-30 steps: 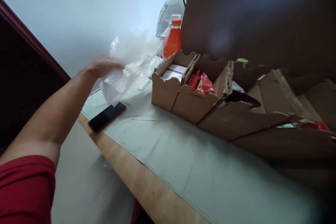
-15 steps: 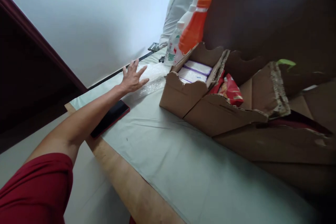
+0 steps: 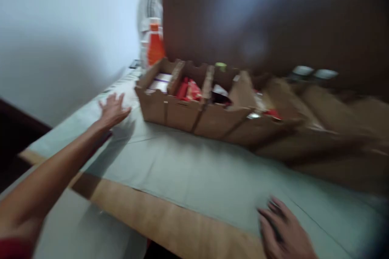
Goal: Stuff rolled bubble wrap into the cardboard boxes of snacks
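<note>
My left hand (image 3: 113, 111) is open with fingers spread, held over the left part of the pale green cloth (image 3: 182, 162). It holds nothing. Clear plastic wrap (image 3: 131, 99) lies just beyond it, and the phone is mostly hidden under my forearm. At lower right, my right hand (image 3: 285, 230) is over the cloth near the front edge, blurred, its fingers apart and nothing visible in them. Neither hand touches the row of cardboard boxes (image 3: 182, 115). White and purple packs (image 3: 160, 83) sit in the leftmost box, and red packets (image 3: 190, 90) in the one beside it.
An orange bottle (image 3: 155, 46) stands behind the boxes at the left end. Two pale round lids (image 3: 325, 74) show behind the right boxes. A brown panel (image 3: 243, 20) rises at the back. At far left, a person in a white top (image 3: 148, 6) is partly visible.
The view has swung right, bringing more boxes into sight. My right hand has come into view at lower right. My left hand stays spread, now away from the wrap.
</note>
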Demonstrator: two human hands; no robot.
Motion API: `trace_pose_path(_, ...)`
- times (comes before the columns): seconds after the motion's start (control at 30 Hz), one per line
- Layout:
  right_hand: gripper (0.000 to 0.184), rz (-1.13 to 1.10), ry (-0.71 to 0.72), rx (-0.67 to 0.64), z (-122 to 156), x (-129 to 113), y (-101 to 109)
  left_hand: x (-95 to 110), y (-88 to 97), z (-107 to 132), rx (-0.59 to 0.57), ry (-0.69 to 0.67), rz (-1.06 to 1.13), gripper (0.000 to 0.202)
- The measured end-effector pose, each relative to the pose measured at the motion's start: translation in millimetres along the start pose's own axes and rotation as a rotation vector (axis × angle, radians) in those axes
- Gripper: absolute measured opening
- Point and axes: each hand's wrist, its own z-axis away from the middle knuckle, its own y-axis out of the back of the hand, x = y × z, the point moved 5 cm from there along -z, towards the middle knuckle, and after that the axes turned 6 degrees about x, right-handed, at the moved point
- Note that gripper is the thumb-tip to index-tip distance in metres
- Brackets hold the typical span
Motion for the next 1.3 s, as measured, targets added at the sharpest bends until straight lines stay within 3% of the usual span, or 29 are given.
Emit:
trace_pose_path(0.1, 0.019, 0.065, 0.093, -0.113, 12.2, -8.1, 7.7, 37.7, -19.4, 74.3, 0.016, -0.189, 0.07, 0.064)
trace_pose_path(0.13, 0.019, 0.07, 0.079, -0.13, 12.5, -9.6, 8.8, 55.6, -29.6, 100.4, 0.021, -0.314, 0.119, 0.06)
trace_pose_path(0.2, 0.019, 0.064, 0.014, -0.164, 11.2, -11.3, 9.5, 96.6, -49.4, 148.7, 0.012, -0.505, 0.201, 0.06)
trace_pose_path(0.27, 0.019, 0.031, -0.051, -0.186, 11.1, -13.7, 11.5, 146.4, -63.8, 185.5, -0.021, -0.609, 0.253, 0.062)
trace_pose_path(0.43, 0.021, -0.115, -0.095, -0.211, 19.9, -22.5, 25.2, 274.0, -74.3, 229.8, -0.139, -0.718, 0.313, 0.061)
trace_pose_path(0.53, 0.023, -0.18, -0.065, -0.205, 22.8, -19.7, 39.4, 313.6, -80.0, 249.3, -0.19, -0.839, 0.222, 0.059)
trace_pose_path(0.6, 0.024, -0.189, -0.043, -0.17, 18.9, -5.9, 53.8, 319.7, -84.7, 258.2, -0.187, -0.891, 0.164, 0.059)
trace_pose_path(0.7, 0.027, -0.113, -0.01, -0.032, -2.7, 38.7, 86.0, 315.2, -89.7, 262.1, -0.163, -0.908, 0.132, 0.059)
trace_pose_path(0.8, 0.043, 0.065, 0.006, 0.157, -48.5, 102.9, 124.2, 312.0, -91.5, 261.4, -0.153, -0.909, 0.119, 0.059)
trace_pose_path(0.9, 0.066, 0.284, -0.093, 0.262, -111.8, 168.6, 153.0, 313.0, -91.6, 261.3, -0.148, -0.907, 0.118, 0.059)
trace_pose_path(0.97, 0.05, 0.36, -0.077, 0.131, -153.5, 198.3, 155.7, 313.7, -91.7, 261.7, -0.14, -0.903, 0.124, 0.059)
trace_pose_path(1.07, 0.04, 0.404, -0.026, -0.105, -191.3, 218.6, 151.8, 313.0, -92.2, 261.5, -0.118, -0.898, 0.132, 0.057)
trace_pose_path(1.13, 0.018, 0.474, -0.042, -0.218, -195.0, 219.1, 154.4, 312.2, -93.1, 261.1, -0.108, -0.899, 0.137, 0.057)
trace_pose_path(1.3, 0.019, 0.588, -0.02, -0.432, -164.0, 179.9, 180.7, 311.7, -94.5, 261.6, -0.09, -0.919, 0.172, 0.059)
